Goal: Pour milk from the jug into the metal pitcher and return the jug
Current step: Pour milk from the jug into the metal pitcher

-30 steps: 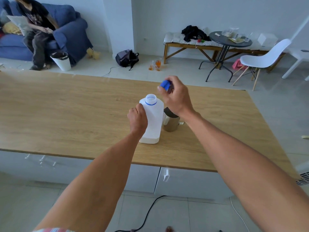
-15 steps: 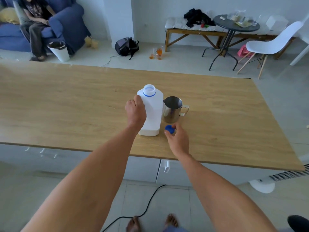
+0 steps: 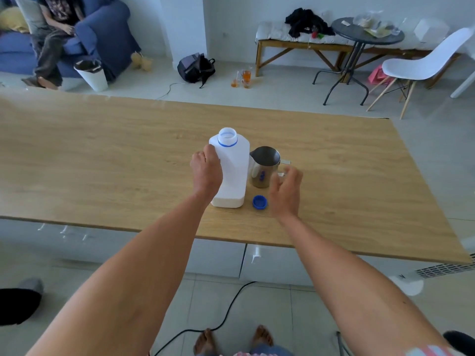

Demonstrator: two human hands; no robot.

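Observation:
A white plastic milk jug (image 3: 235,170) stands upright on the wooden table (image 3: 102,163), its mouth uncapped with a blue ring at the neck. My left hand (image 3: 207,173) grips the jug's left side. Right beside the jug stands the metal pitcher (image 3: 264,167), its handle pointing right. The blue cap (image 3: 259,202) lies on the table in front of the pitcher. My right hand (image 3: 285,190) hovers just right of the cap and close to the pitcher's handle, fingers loosely spread and holding nothing.
Beyond the table's far edge are a blue sofa with a seated person (image 3: 55,34), a white bin (image 3: 91,74), a backpack (image 3: 196,68), a bench, a round dark table (image 3: 367,34) and a white chair (image 3: 426,65). A black cable (image 3: 231,307) runs over the floor near my feet.
My right hand carried the blue cap down from above the jug, set it on the table in front of the pitcher and let go. It now sits up near the pitcher's handle.

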